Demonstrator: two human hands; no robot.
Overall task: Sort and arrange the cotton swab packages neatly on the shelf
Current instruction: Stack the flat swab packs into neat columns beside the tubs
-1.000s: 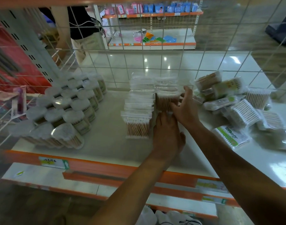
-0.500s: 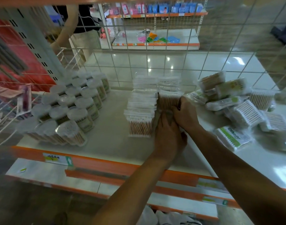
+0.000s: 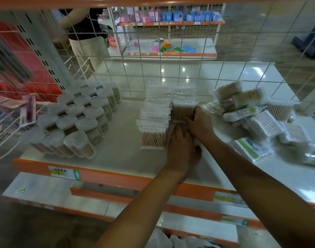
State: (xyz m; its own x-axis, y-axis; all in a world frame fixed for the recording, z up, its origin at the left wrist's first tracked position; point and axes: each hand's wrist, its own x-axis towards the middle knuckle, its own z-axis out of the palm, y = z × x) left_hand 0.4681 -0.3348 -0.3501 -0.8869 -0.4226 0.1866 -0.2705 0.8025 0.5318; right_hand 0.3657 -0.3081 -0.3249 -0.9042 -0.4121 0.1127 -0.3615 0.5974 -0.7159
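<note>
Two rows of clear bags of wooden cotton swabs stand on the white shelf [image 3: 121, 154]. The left row [image 3: 154, 126] runs back to the wire grid. A bag [image 3: 182, 110] in the right row stands upright, and my right hand [image 3: 200, 122] holds its right side with curled fingers. Just in front of it, my left hand [image 3: 181, 149] covers another bag [image 3: 178, 125], fingers curled over its top; most of that bag is hidden. Loose swab packages [image 3: 257, 111] lie in a heap on the right.
Round tubs of swabs [image 3: 78, 122] stand in rows on the left of the shelf. A green-labelled flat pack [image 3: 251, 148] lies near the right front. A wire grid [image 3: 171, 72] closes the back. A person [image 3: 85, 38] stands beyond it.
My right hand has drawn back from the upright bag's top to its right side, fingers curling. My left hand has stayed low on the front bag. The camera has shifted slightly.
</note>
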